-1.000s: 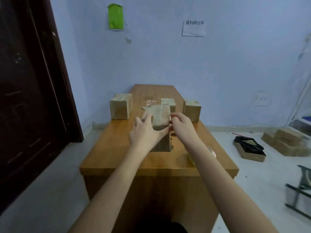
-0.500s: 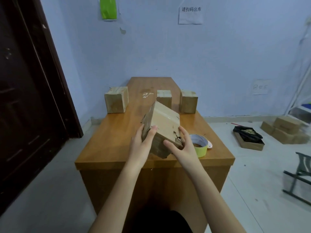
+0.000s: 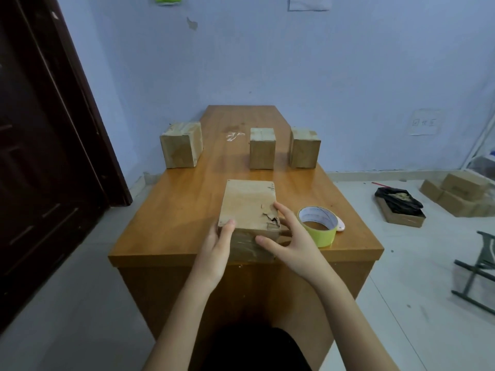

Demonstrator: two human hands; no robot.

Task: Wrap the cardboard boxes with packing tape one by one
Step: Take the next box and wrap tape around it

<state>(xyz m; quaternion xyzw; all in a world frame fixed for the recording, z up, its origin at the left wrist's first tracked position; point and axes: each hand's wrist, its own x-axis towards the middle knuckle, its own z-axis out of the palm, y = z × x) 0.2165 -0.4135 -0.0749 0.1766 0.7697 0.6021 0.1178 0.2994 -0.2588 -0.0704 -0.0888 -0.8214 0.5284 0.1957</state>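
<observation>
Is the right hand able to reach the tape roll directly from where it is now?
Probably yes. The right hand rests on the near box, and the tape roll stands just beside it on the table, nothing between.

One head-worn camera looks forward and down, close over the desk (image 3: 171, 223), toward the wall (image 3: 294, 62).
</observation>
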